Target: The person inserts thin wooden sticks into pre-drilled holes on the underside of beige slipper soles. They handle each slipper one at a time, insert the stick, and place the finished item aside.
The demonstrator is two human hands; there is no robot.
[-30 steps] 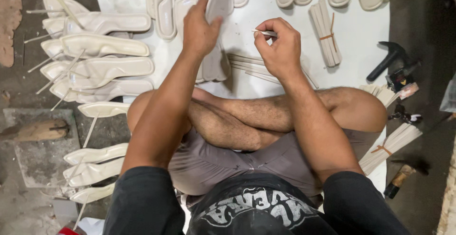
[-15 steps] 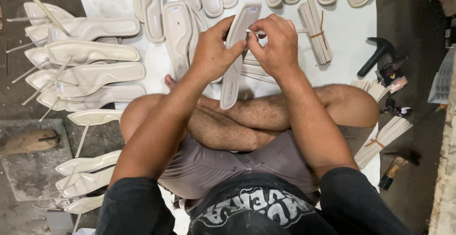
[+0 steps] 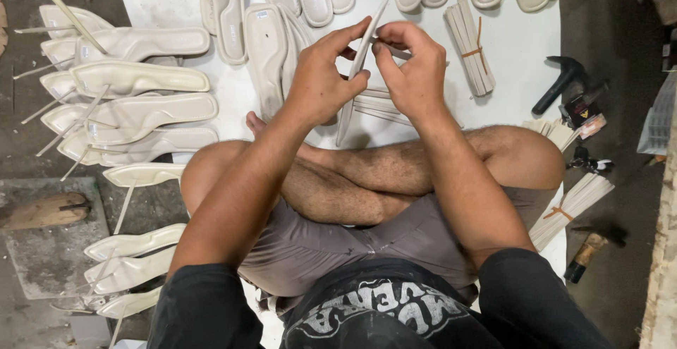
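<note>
Left hand: the left hand [image 3: 321,81] grips a cream insole [image 3: 361,67] edge-on, thumb on the near side, fingers curled round its far side, closed on it.
Right hand: the right hand [image 3: 416,74] pinches a thin cream strap [image 3: 395,51] against the insole's upper part, fingertips pressed together on it.
Insole in hand: one, held upright above the crossed legs, its edge turned to the camera, between the two hands at scene centre.
Flat insoles, far: about nine or ten partly visible along the far edge of the white sheet [image 3: 515,53]; the frame cuts several off, so the count is not sure.
Strapped soles, left: about nine cream soles [image 3: 134,77] laid in a column on the left, each with a thin strip sticking out.
Strap bundles: three; one bundle [image 3: 469,46] tied with a band just right of the hands, two more [image 3: 571,204] on the near right.
Hammers: two; a dark hammer [image 3: 560,81] far right, a wooden-handled hammer [image 3: 589,247] near right.
Loose straps: a few lie on the sheet under the hands; number unclear.
</note>
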